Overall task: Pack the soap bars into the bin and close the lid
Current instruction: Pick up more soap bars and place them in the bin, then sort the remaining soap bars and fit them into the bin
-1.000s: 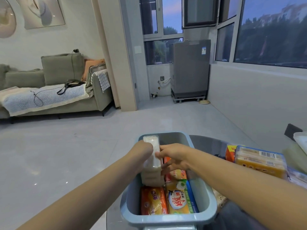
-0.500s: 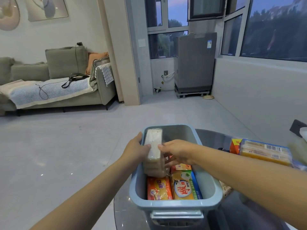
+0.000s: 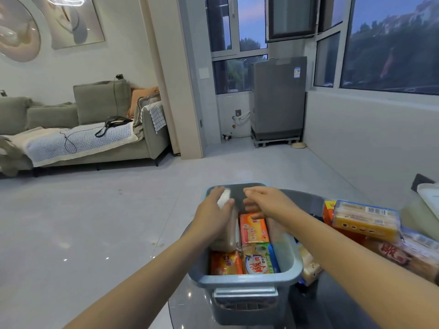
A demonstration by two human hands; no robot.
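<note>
Soap bars mostly sit in the blue-grey bin (image 3: 244, 280) at lower centre, and the left hand (image 3: 215, 218) is wrapped around a white soap pack (image 3: 224, 200) standing on end against the bin's left wall. The right hand (image 3: 266, 201) hovers just beside it, fingers loose, holding nothing. My worry: that tall pack could tip onto the orange bar (image 3: 253, 229) or stick up too high for a lid to shut. More packs (image 3: 365, 220) wait at right on the glass table (image 3: 190, 309). No lid in sight, and the hands hide the bin's far end.
</note>
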